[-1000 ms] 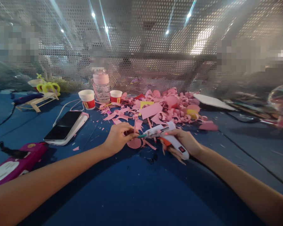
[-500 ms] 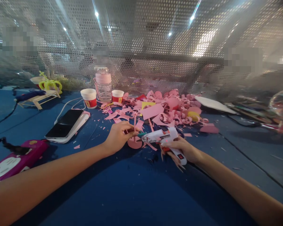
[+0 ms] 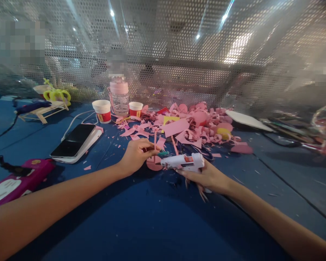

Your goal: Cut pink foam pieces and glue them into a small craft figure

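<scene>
Near the middle of the blue table, a thin pink stick (image 3: 155, 139) stands upright on a round pink disc (image 3: 151, 165). My left hand (image 3: 137, 154) is closed around the stick in a pinch of thumb and fingers. A white hot glue gun (image 3: 183, 162) lies sideways in my right hand (image 3: 208, 175), whose fingers wrap its handle. Its tip points left at the foot of the stick, just over the disc; whether it touches cannot be seen. A small teal piece (image 3: 163, 153) shows between my left fingertips and the gun's nozzle.
Pink paper scraps (image 3: 201, 121) heap up behind my hands. Paper cups (image 3: 101, 110) and a clear bottle (image 3: 119, 98) stand at the back. Phones (image 3: 74, 140) and a magenta power strip (image 3: 19, 181) lie left. A dark cord trails from the gun; perforated mesh (image 3: 163, 43) bounds the far side.
My right hand has rolled the glue gun over, and its tip has shifted slightly left and down toward the disc. The handle's switch is now hidden. My left hand keeps its pinch.
</scene>
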The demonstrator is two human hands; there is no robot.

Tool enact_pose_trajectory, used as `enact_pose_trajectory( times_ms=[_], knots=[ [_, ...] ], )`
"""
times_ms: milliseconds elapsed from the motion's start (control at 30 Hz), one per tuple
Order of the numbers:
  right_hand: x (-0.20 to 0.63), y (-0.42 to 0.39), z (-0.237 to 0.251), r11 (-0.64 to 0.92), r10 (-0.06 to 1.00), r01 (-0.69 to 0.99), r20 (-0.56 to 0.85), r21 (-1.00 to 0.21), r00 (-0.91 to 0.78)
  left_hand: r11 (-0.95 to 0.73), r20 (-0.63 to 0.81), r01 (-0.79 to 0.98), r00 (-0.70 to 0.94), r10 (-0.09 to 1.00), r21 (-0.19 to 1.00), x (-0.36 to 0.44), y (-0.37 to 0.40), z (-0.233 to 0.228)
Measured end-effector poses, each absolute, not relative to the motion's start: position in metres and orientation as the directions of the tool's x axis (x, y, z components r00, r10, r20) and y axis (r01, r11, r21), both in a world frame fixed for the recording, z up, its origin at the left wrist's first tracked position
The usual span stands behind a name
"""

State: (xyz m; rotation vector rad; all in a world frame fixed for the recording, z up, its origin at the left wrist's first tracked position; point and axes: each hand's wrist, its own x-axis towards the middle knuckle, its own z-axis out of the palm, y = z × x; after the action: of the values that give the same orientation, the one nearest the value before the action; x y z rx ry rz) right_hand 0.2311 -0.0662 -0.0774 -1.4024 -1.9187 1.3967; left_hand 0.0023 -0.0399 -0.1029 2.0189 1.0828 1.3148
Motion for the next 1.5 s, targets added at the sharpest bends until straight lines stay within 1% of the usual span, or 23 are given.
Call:
enact_pose_trajectory(
  times_ms=[167, 333, 500, 733, 867, 1000, 1167, 1267, 1500],
  knots=[
    [0.226, -0.069, -0.075, -0.014, 0.882, 0.495, -0.244, -0.869, -0.403, -0.558, 0.508, 0.339, 0.231, 0.83, 0.757, 0.003, -0.038, -0.103],
    [0.226, -0.07, -0.076, 0.02, 0.889, 0.475, -0.202, -0.88, -0.411, -0.569, 0.51, 0.338, 0.252, 0.822, 0.75, 0.004, -0.037, -0.103],
    [0.225, -0.07, -0.077, 0.033, 0.889, 0.478, -0.192, -0.878, -0.415, -0.605, 0.539, 0.335, 0.275, 0.796, 0.723, 0.005, -0.037, -0.103],
    [0.222, -0.072, -0.074, 0.043, 0.893, 0.466, -0.176, -0.884, -0.415, -0.606, 0.544, 0.32, 0.269, 0.795, 0.728, 0.006, -0.036, -0.103],
    [0.222, -0.072, -0.075, 0.02, 0.89, 0.479, -0.204, -0.877, -0.409, -0.594, 0.533, 0.328, 0.262, 0.804, 0.735, 0.005, -0.036, -0.103],
    [0.227, -0.07, -0.078, 0.004, 0.89, 0.451, -0.202, -0.892, -0.408, -0.583, 0.524, 0.34, 0.256, 0.812, 0.738, 0.005, -0.036, -0.103],
    [0.233, -0.065, -0.079, -0.027, 0.857, 0.451, -0.253, -0.892, -0.449, -0.576, 0.522, 0.344, 0.244, 0.818, 0.742, 0.005, -0.037, -0.103],
    [0.232, -0.064, -0.076, -0.039, 0.858, 0.455, -0.264, -0.889, -0.441, -0.574, 0.521, 0.341, 0.242, 0.819, 0.745, 0.005, -0.036, -0.103],
    [0.229, -0.064, -0.075, -0.047, 0.872, 0.426, -0.245, -0.904, -0.424, -0.562, 0.506, 0.327, 0.245, 0.827, 0.76, 0.005, -0.036, -0.103]
  ],
)
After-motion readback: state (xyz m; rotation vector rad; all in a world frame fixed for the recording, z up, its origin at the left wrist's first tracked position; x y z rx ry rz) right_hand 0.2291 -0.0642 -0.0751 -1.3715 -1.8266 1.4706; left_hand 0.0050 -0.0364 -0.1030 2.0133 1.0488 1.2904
